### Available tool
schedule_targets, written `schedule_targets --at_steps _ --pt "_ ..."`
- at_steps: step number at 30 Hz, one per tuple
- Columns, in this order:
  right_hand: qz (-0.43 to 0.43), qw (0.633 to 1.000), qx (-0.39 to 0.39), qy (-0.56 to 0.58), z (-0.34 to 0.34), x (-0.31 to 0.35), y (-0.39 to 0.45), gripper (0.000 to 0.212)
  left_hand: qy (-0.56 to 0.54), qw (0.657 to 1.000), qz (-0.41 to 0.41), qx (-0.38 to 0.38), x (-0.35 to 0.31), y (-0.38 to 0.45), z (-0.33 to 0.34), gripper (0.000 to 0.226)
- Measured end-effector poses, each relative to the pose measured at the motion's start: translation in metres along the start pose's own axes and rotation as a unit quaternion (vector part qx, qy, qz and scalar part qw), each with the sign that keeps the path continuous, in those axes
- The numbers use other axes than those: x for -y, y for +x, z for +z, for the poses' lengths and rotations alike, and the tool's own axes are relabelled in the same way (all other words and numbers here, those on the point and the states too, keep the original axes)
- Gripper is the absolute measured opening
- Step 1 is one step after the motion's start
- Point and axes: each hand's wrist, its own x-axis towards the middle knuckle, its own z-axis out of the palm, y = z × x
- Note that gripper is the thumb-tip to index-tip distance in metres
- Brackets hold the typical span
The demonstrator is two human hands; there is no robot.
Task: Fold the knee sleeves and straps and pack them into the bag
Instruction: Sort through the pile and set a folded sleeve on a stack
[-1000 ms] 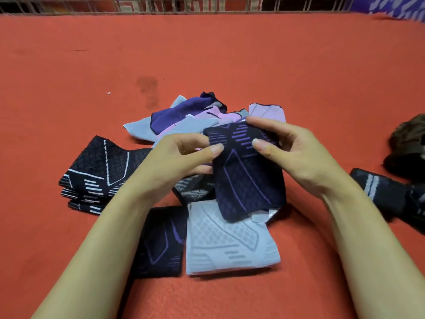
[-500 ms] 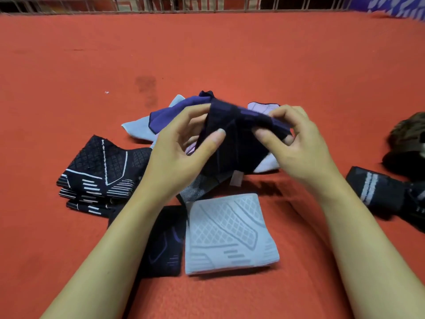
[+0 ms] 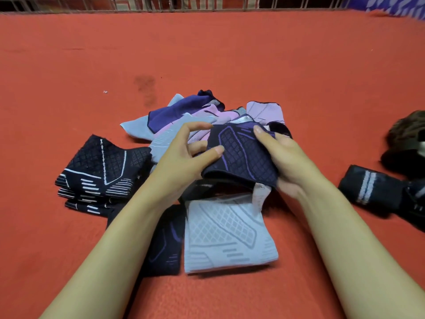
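Head view: a dark navy knee sleeve (image 3: 241, 155) with purple lattice markings is held doubled over above the red cloth surface (image 3: 230, 54), its folded edge facing the camera; it is gripped by the right hand (image 3: 289, 162), fingers curled over its far side, while the left hand (image 3: 184, 157) is seen with its thumb pressed on the near left corner and its other fingers spread loosely above; just below, a folded pale grey sleeve (image 3: 225, 238) is laid flat, with a folded dark sleeve (image 3: 165, 245) touching its left edge; a stack of black sleeves with white lines (image 3: 99, 173) is set to the left, and an unfolded heap of purple, pink and grey sleeves (image 3: 195, 111) is left behind the hands; black straps with grey stripes (image 3: 377, 187) are seen at the right, near a dark brownish object (image 3: 407, 139) whose nature cannot be told; no bag can be identified with certainty. It is judged that the fold could spring open if the left thumb is lifted too soon, since the knit looks elastic; the grey sleeve beneath could be dragged askew if the held piece is set down carelessly; the loose heap could be snagged by the spread fingers.
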Motion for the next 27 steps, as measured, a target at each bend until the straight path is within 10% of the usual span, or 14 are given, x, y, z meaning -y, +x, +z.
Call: schedule_targets --at_steps 5,16,23,27 --pt "0.104 0.975 0.181 -0.082 -0.011 0.012 -0.014 0.029 0.029 0.996 0.032 -0.072 -0.001 0.001 0.001 0.028" --pt "0.023 0.979 0.204 0.008 -0.037 0.01 -0.003 0.015 0.007 0.999 -0.009 -0.032 0.005 0.002 0.003 0.092" --pt "0.028 0.982 0.182 0.05 -0.04 0.009 0.001 0.02 -0.201 0.975 -0.072 0.063 0.001 0.005 0.003 0.038" --pt "0.005 0.98 0.199 -0.013 -0.055 0.01 0.0 0.034 -0.016 0.995 0.086 0.056 0.006 0.002 0.009 0.033"
